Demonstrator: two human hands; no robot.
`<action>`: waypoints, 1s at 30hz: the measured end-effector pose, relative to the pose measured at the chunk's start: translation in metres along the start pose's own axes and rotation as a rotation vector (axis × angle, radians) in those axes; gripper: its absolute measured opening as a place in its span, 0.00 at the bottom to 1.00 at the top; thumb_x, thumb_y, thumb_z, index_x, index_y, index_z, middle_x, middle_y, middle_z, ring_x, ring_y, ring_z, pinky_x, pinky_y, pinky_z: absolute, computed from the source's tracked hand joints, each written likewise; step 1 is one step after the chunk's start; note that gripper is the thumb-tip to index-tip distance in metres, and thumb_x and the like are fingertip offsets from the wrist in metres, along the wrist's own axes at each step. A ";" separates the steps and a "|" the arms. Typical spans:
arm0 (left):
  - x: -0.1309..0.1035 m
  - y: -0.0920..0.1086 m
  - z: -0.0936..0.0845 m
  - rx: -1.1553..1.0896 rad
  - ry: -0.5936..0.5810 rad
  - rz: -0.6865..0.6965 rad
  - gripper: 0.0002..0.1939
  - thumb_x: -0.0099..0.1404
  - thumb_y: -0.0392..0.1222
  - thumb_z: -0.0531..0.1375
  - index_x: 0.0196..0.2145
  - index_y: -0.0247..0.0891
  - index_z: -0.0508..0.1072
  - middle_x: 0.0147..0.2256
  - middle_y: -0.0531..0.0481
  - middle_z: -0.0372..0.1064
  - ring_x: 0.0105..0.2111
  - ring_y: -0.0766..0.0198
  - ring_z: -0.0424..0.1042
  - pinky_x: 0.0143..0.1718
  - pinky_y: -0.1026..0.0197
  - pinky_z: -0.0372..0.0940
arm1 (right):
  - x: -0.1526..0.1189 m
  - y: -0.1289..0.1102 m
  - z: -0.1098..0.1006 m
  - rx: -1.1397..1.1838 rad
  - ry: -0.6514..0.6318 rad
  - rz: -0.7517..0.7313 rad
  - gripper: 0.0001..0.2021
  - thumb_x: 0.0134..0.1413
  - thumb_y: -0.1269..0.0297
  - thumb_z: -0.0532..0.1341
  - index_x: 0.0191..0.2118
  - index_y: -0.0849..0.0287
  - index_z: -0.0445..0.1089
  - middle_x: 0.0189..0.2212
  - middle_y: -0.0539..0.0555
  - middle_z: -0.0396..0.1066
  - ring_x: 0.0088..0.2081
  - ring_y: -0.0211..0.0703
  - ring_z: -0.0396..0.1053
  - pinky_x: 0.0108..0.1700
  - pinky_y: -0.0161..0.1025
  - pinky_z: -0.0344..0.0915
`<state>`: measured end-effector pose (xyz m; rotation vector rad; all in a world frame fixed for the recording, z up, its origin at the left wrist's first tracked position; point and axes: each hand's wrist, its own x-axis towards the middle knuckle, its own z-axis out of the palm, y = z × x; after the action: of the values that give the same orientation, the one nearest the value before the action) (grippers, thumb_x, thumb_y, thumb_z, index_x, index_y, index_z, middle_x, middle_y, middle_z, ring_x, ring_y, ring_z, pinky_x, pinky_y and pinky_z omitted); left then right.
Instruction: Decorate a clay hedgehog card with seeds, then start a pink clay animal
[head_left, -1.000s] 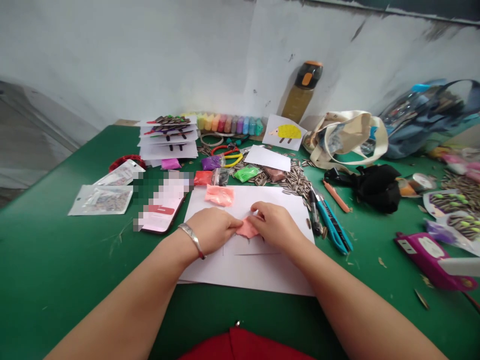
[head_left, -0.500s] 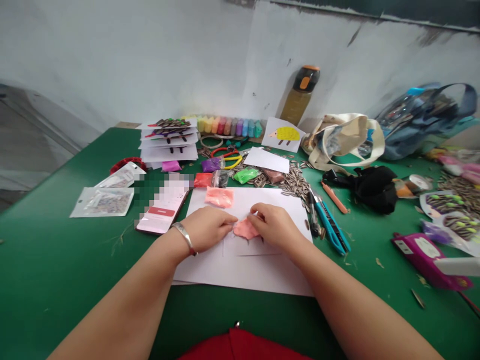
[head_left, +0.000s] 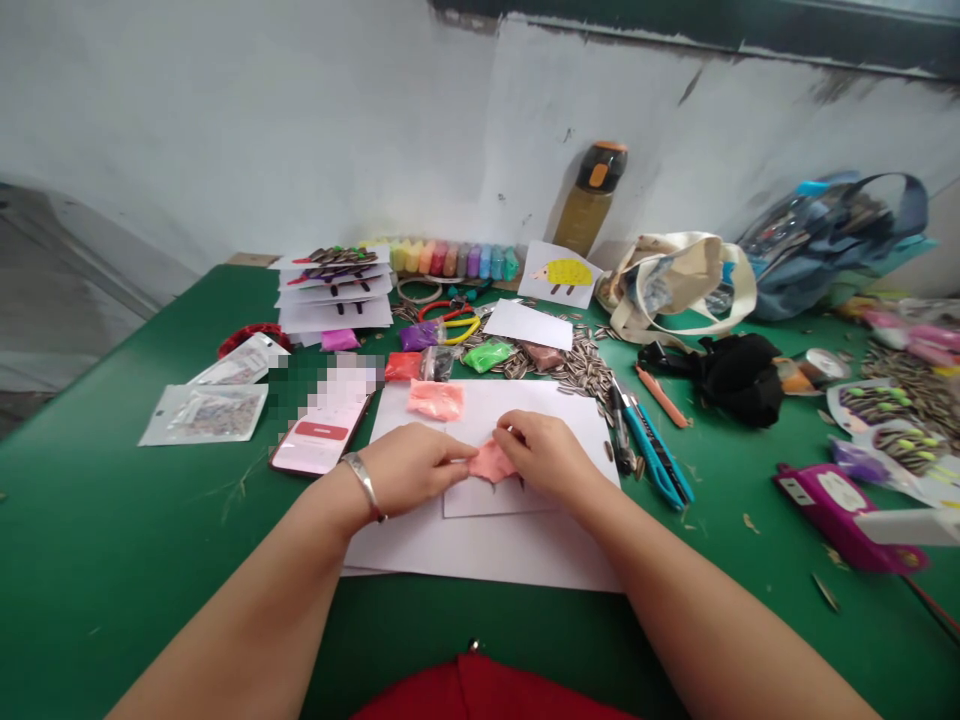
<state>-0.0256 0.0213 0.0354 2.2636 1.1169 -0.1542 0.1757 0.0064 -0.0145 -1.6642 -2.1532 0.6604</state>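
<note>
A flattened piece of pink clay point(head_left: 493, 462) lies on a small white card point(head_left: 480, 502), over larger white paper point(head_left: 420, 545). My left hand point(head_left: 420, 462), with a silver bracelet at the wrist, touches the clay's left edge with an extended index finger; its other fingers are partly curled and hold nothing. My right hand point(head_left: 541, 452) has its thumb and fingers closed on the clay's right side and covers that part. Short dark marks show below the clay. A packet of pink clay point(head_left: 436, 400) lies just beyond my left hand.
A phone point(head_left: 322, 430) and sachets point(head_left: 214, 412) lie left. Clay packets, sunflower seeds point(head_left: 585, 368) and a blank card point(head_left: 529, 324) are behind. Pens and a blue cutter point(head_left: 660, 455) lie right, near a black pouch point(head_left: 742, 380). A bottle point(head_left: 589, 205) stands by the wall.
My left index finger has straightened onto the clay's edge. My right hand stays at the clay's right side. The view has shifted slightly.
</note>
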 end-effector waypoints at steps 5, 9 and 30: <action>0.001 -0.003 0.001 0.000 0.023 -0.036 0.17 0.65 0.49 0.50 0.45 0.47 0.74 0.39 0.51 0.76 0.38 0.59 0.72 0.34 0.64 0.57 | 0.000 0.000 0.000 0.022 0.003 0.008 0.11 0.60 0.64 0.51 0.35 0.57 0.71 0.31 0.52 0.73 0.33 0.40 0.66 0.34 0.34 0.54; 0.004 0.003 0.007 0.030 0.010 -0.003 0.17 0.66 0.49 0.49 0.46 0.50 0.73 0.36 0.53 0.76 0.34 0.59 0.72 0.29 0.65 0.55 | -0.001 -0.001 -0.004 0.049 0.000 0.011 0.12 0.59 0.66 0.50 0.32 0.57 0.70 0.29 0.51 0.72 0.31 0.39 0.66 0.33 0.34 0.54; 0.010 0.005 0.014 0.027 0.060 -0.034 0.22 0.66 0.53 0.49 0.55 0.49 0.66 0.35 0.52 0.76 0.34 0.58 0.72 0.28 0.63 0.54 | -0.008 0.005 -0.018 0.137 -0.116 0.143 0.09 0.49 0.70 0.54 0.32 0.55 0.71 0.22 0.47 0.70 0.25 0.36 0.63 0.27 0.32 0.53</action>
<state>-0.0130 0.0177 0.0228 2.2877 1.1916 -0.1168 0.1912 0.0029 -0.0022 -1.7572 -2.0270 0.9451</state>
